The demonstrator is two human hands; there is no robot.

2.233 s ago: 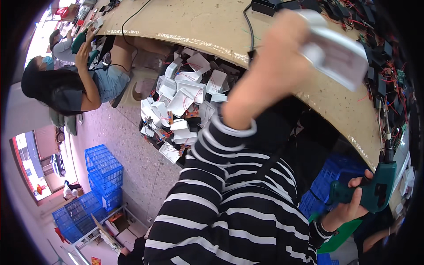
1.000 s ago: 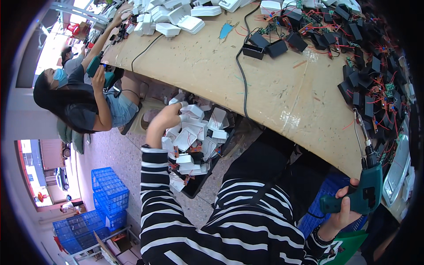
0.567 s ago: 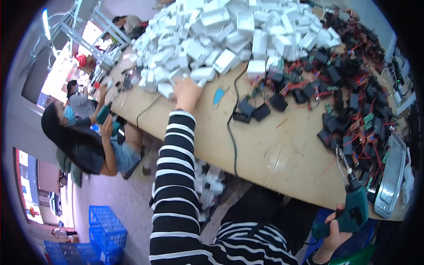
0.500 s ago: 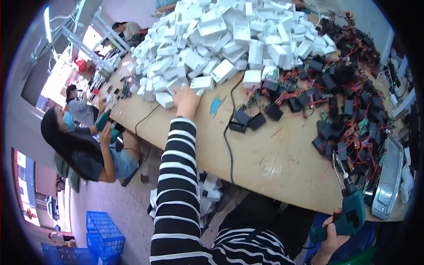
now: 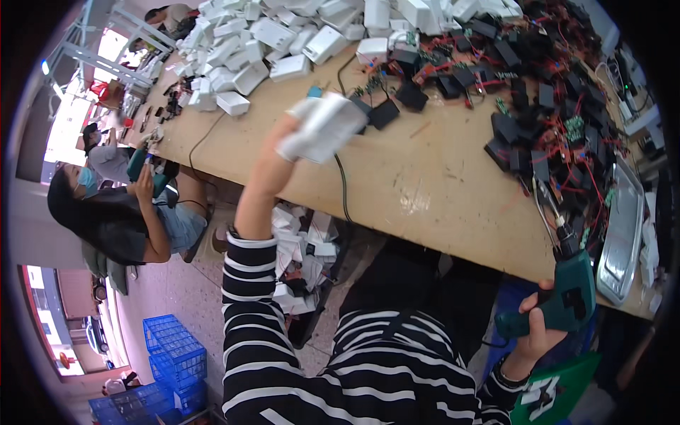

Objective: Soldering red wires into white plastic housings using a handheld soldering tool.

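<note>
My left hand [image 5: 278, 145] is closed on a white plastic case [image 5: 329, 127], raised over the near part of the wooden table [image 5: 432, 170]. Motion blurs the case and the fingers. At the lower right, my right hand [image 5: 536, 338] grips a green power screwdriver [image 5: 575, 289] by its handle. Its tip points up toward the table, beside a heap of black plastic boxes [image 5: 506, 131] with red wires and green circuit boards. Beyond my left hand lies a large pile of white cases [image 5: 273, 35].
A clear plastic tray [image 5: 622, 237] sits at the table's right edge. A dark cable [image 5: 343, 188] hangs over the front edge. Below are white scraps [image 5: 304, 248] in a bin. Blue crates [image 5: 173, 350] stand on the floor at left, near a seated person [image 5: 106, 212] holding another green tool.
My left hand has drawn back from the pile toward me, bringing a white case with it. My right hand keeps hold of the power screwdriver, now slightly higher in the picture. The view has shifted.
</note>
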